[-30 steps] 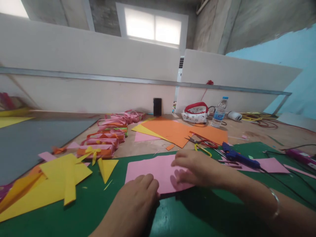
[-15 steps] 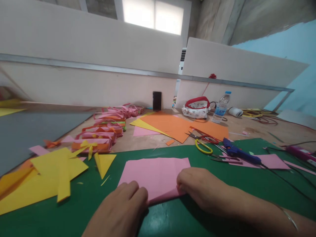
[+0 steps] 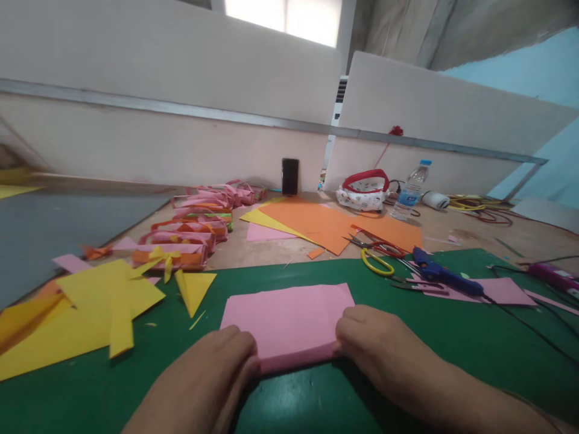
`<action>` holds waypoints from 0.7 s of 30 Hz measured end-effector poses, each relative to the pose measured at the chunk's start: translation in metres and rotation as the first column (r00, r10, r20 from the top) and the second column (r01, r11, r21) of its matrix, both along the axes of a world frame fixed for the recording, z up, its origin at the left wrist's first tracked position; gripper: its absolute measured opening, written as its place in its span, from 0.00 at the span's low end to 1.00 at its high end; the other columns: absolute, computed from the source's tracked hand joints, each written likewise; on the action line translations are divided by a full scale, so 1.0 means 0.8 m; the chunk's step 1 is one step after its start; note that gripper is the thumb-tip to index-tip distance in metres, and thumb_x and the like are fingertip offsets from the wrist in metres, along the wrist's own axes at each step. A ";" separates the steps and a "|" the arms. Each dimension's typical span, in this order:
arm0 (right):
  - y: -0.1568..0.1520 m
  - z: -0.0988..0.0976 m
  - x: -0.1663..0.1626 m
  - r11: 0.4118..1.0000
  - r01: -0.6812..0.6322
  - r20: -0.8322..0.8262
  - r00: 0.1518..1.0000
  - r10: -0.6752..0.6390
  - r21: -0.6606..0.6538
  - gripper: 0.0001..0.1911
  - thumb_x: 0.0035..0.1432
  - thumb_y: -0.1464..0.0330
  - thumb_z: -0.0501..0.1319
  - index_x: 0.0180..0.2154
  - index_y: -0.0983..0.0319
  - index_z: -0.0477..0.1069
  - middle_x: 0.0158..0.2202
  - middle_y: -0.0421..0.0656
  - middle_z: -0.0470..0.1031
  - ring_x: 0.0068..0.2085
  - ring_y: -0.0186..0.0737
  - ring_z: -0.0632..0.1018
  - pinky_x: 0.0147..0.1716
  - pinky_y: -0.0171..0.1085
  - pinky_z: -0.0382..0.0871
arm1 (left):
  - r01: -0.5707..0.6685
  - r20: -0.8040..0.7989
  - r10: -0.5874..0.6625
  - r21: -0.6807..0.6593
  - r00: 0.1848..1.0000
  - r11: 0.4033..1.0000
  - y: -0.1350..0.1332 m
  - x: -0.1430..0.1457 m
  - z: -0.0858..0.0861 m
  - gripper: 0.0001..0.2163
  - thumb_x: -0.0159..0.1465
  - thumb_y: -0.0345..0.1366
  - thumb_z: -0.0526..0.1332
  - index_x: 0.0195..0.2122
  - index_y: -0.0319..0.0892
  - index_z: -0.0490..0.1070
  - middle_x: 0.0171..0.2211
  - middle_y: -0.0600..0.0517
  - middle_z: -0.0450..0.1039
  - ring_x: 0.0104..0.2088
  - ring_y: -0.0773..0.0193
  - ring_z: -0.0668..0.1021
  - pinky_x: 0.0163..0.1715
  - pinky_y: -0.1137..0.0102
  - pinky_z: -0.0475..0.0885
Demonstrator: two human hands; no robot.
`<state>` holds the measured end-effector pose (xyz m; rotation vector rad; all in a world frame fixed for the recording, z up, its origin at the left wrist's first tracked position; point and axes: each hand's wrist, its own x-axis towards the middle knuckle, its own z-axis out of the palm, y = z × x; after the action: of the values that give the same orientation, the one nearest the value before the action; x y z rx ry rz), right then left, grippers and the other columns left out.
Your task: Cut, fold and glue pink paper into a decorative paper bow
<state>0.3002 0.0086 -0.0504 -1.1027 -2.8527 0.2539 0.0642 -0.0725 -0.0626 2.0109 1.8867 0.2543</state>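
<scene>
A folded piece of pink paper [image 3: 289, 319] lies in front of me on the green mat [image 3: 298, 404], its near edge creased upward into a narrow band. My left hand [image 3: 212, 361] grips the paper's near left corner with curled fingers. At the near right corner my right hand [image 3: 380, 343] pinches the same paper, thumb hidden underneath. Beyond the left hand lie a yellow paper triangle [image 3: 194, 290] and yellow sheets [image 3: 90, 322]. The blue glue gun [image 3: 446, 276] rests past my right hand on a pink strip of paper.
Yellow-handled scissors [image 3: 377, 263] and red-handled scissors [image 3: 386, 248] lie right of centre. Finished-looking pink and orange paper pieces [image 3: 181, 241] line up at the left. Orange sheets [image 3: 312, 223], a phone [image 3: 290, 176], a pouch [image 3: 364, 196] and a water bottle [image 3: 408, 193] stand or lie farther back.
My hands have moved slightly apart along the near edge of the pink paper, each closer to its corner. The folded band along that edge shows more evenly. The view has tilted down slightly.
</scene>
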 end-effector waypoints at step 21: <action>-0.001 0.002 0.002 0.988 0.082 -0.159 0.982 -0.103 -0.130 0.14 0.56 0.66 0.57 0.22 0.62 0.59 0.24 0.37 0.65 0.26 0.31 0.61 0.24 0.32 0.50 | -0.132 -0.051 0.131 -0.019 0.990 0.991 -0.003 0.008 0.002 0.18 0.63 0.49 0.43 0.26 0.45 0.64 0.29 0.51 0.68 0.32 0.57 0.71 0.31 0.64 0.60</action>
<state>0.3019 0.0079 -0.0490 -1.1720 -2.6630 0.4970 0.0704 -0.0750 -0.0611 1.8976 2.0474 0.2192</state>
